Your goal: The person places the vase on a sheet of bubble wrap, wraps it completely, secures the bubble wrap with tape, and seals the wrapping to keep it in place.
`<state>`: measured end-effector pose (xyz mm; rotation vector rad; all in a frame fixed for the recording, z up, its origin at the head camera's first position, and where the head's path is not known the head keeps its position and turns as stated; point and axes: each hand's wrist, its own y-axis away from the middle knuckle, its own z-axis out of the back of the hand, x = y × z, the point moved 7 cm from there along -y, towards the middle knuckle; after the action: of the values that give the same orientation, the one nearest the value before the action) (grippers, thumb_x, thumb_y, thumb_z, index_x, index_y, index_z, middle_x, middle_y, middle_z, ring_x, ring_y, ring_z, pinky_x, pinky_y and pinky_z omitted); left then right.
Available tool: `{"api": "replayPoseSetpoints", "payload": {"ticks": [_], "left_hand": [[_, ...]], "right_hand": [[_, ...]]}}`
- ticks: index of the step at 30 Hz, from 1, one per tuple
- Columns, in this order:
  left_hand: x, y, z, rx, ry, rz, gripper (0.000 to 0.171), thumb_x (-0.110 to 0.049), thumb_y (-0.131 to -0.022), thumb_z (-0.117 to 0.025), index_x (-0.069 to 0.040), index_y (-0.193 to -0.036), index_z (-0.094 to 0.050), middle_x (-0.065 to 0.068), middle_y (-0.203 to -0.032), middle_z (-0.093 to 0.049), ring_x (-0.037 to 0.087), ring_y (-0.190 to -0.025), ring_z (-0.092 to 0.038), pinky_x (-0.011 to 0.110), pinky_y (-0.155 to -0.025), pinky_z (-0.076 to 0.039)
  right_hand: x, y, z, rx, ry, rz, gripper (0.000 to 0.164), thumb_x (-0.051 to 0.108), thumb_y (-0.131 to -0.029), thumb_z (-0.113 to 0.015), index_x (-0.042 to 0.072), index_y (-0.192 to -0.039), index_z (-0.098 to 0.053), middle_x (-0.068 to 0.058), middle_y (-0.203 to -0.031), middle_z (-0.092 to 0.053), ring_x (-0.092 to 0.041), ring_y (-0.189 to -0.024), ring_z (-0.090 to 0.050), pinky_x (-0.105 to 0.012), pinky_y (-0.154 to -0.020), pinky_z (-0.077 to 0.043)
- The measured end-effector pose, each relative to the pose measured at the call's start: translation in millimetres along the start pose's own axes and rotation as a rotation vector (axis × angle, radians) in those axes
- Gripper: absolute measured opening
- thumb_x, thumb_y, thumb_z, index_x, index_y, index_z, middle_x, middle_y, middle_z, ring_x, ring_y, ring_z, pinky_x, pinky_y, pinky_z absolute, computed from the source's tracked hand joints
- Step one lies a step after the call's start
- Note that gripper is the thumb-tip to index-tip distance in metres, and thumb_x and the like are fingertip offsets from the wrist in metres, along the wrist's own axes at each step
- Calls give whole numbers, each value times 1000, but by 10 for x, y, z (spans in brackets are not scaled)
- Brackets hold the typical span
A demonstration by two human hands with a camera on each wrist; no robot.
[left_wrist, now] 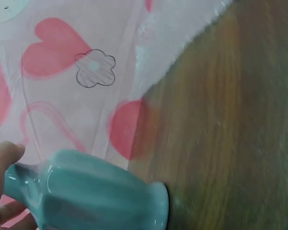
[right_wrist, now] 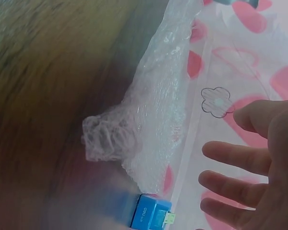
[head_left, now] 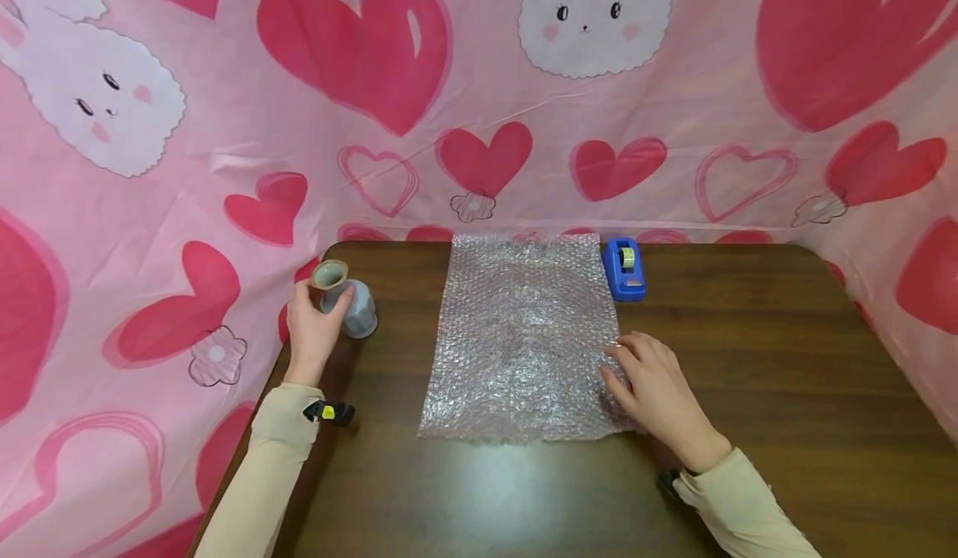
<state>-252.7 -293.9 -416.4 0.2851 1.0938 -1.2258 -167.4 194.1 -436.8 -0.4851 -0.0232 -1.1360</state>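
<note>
At the table's left side, my left hand (head_left: pixel 314 329) grips a glazed blue-green vase (head_left: pixel 361 313) by its neck, just under the flared brown-edged rim. In the left wrist view the thumb and fingers lie around the neck, and the foot of the vase (left_wrist: pixel 101 191) is seen by the tabletop; whether it touches the wood I cannot tell. A sheet of bubble wrap (head_left: pixel 524 333) lies flat across the middle of the table. Over its right edge hovers my right hand (head_left: pixel 662 392), fingers spread and loosely bent, holding nothing. The right wrist view shows those fingers (right_wrist: pixel 237 158) apart.
A blue tape dispenser (head_left: pixel 624 271) stands at the back, beside the wrap's upper right corner. The dark wooden table (head_left: pixel 786 392) meets a pink heart-patterned cloth (head_left: pixel 651 92) at the back and left. Straps with small devices (head_left: pixel 329 412) sit on the wrists.
</note>
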Motion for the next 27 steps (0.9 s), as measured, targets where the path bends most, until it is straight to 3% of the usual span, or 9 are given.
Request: {"api": "replayPoseSetpoints", "payload": {"ticks": [5,14,27], "left_hand": [[-5,-28,-40,5,77,54,57,-36,-79,-73,-7,-121,-48,13,-118,-58,26,-108,-54,42,-96,-42],[-19,-49,-63,-63,199,91,56,-35,-78,-75,-6,-120,-52,10,-116,-59,23,-102,-56,43,-94,-43],[-79,15,-21,-110,192,66,55,-35,-73,-79,-6,-115,-58,7,-106,-63,19,-91,-57,36,-84,-46]], "right_hand": [[-15,6,-1,8,-6,-11,31,29,-83,-68,6,-104,-65,-17,-112,-56,-37,-113,-45,-60,-97,-30],[-35,20,-21,17,-8,-15,29,28,-84,-67,6,-102,-65,-19,-113,-56,-41,-117,-42,-62,-97,-28],[-35,12,-18,-7,11,11,29,28,-83,-66,4,-100,-66,-20,-111,-56,-43,-118,-41,-63,-96,-29]]}}
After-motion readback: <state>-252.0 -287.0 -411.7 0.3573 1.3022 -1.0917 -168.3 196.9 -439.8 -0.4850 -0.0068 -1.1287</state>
